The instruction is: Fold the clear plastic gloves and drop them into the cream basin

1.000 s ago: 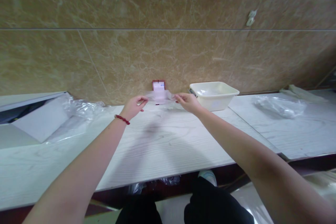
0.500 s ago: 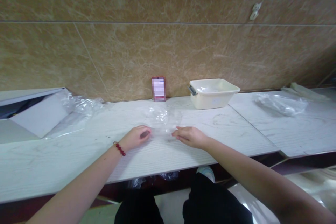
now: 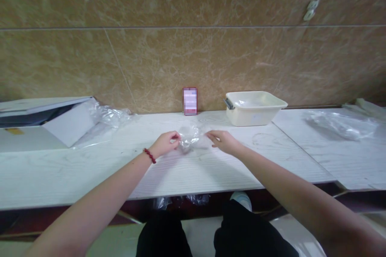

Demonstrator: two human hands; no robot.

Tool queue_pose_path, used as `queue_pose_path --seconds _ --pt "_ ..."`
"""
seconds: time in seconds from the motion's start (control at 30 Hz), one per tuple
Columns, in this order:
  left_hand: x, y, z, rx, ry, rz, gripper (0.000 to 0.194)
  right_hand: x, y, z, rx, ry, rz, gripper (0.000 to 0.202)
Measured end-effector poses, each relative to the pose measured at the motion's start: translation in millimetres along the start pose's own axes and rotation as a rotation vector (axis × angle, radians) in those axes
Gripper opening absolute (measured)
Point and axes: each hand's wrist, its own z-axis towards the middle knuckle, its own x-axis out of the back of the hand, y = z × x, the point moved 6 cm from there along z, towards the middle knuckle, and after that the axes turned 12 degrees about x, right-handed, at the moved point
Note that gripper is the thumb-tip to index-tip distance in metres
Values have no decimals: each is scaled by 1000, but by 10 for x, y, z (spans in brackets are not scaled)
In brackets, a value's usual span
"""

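Note:
Between my two hands is a crumpled clear plastic bag (image 3: pixel 192 135), shiny and see-through, over the white wood-grain tabletop. Its left edge is pinched in my left hand (image 3: pixel 167 143), thumb and forefinger closed, with a red bead bracelet round the wrist. On the other side my right hand (image 3: pixel 222 141) pinches the bag's right edge between thumb and fingers. Just behind the bag, a phone-like upright card with a red border (image 3: pixel 190 101) leans against the wall; its face is blurred out.
A cream plastic tub (image 3: pixel 255 108) with a grey clip handle stands at the back right. At left lies an open white box (image 3: pixel 72 124) beside loose clear plastic (image 3: pixel 113 117). More clear plastic bags (image 3: pixel 343 123) lie far right. A marble-patterned wall (image 3: pixel 169 60) closes off the back.
Both hands have moved up and away from the table's front edge, carrying the bag, which is now more bunched. The camera view has shifted left.

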Motion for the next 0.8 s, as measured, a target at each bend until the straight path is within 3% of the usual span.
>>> queue_pose_path --seconds 0.13,0.27,0.37,0.47,0.57,0.67,0.8 --pt "279 62 466 215 104 -257 11 350 255 522 -202 248 107 28" --pt "660 185 931 240 253 -279 12 756 247 1008 -149 378 -73 32" --pt "890 279 1085 195 336 -241 11 958 149 1136 -81 433 -200 32" --pt "1044 375 1062 123 420 -194 9 1050 12 1104 15 470 -278 32" --pt "1072 446 944 36 439 -161 11 1020 -98 986 67 461 -286 31" --pt "977 425 786 -23 414 -134 16 877 -140 810 42 412 -280 32" --pt "709 266 546 -94 378 -21 19 534 -155 543 88 265 -225 32"
